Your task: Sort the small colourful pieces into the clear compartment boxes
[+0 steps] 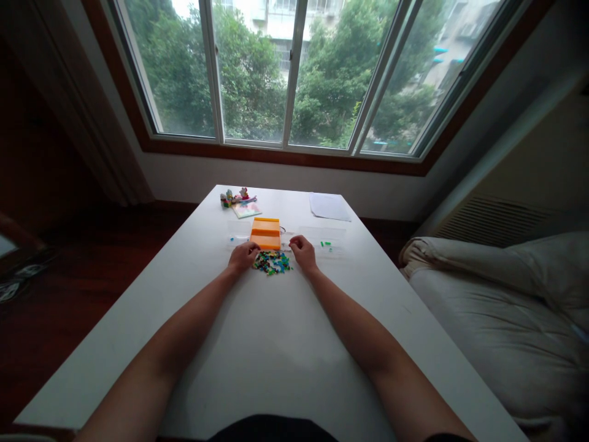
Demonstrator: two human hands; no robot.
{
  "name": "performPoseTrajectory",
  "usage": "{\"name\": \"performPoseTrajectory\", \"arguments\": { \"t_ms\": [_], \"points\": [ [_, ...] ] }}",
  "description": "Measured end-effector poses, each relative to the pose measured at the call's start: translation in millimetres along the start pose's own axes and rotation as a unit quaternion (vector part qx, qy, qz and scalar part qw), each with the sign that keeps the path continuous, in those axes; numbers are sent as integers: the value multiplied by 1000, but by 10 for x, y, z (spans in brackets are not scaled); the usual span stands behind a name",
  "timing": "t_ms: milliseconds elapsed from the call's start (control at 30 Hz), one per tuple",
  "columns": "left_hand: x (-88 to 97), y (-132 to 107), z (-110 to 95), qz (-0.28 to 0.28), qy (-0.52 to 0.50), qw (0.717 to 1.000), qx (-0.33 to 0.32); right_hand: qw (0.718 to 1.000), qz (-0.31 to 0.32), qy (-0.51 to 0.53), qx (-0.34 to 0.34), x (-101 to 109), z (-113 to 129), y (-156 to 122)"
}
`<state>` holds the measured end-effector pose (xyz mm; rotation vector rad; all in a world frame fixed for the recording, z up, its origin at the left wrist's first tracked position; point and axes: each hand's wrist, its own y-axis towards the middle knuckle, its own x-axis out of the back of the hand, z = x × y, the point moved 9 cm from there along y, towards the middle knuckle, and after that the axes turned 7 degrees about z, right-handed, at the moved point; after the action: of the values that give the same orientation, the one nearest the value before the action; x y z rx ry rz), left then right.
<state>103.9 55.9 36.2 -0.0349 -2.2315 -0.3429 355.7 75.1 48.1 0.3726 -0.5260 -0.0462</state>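
A small heap of tiny coloured bricks (272,263) lies on the white table (276,344), just in front of an orange box (265,233). My left hand (243,256) rests at the heap's left edge with its fingers curled under. My right hand (304,252) sits at the heap's right edge, fingers also curled. Both hands are small in view, and I cannot see anything held in either.
A few green pieces (326,244) lie right of the box. A small built toy and a booklet (242,202) sit at the far left of the table, a white paper (329,207) at the far right. A cushioned sofa (497,307) stands to the right, a window behind.
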Motion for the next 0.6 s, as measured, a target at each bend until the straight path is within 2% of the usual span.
{"name": "performPoseTrajectory", "arguments": {
  "t_ms": [233, 400, 500, 600],
  "points": [
    [0, -4, 5, -3, -2, 1000, 1, 999, -16, 38, -15, 57, -140, 64],
    [-8, -4, 4, -4, -2, 1000, -4, 1000, -13, 19, -2, 39, -108, 54],
    [-17, -8, -1, 1, -3, 1000, -2, 999, 13, -18, 30, -11, 6, 22],
    [-10, -6, 4, 1, -2, 1000, 5, 992, 81, -72, 70, -116, 129, -12]
  ]
}}
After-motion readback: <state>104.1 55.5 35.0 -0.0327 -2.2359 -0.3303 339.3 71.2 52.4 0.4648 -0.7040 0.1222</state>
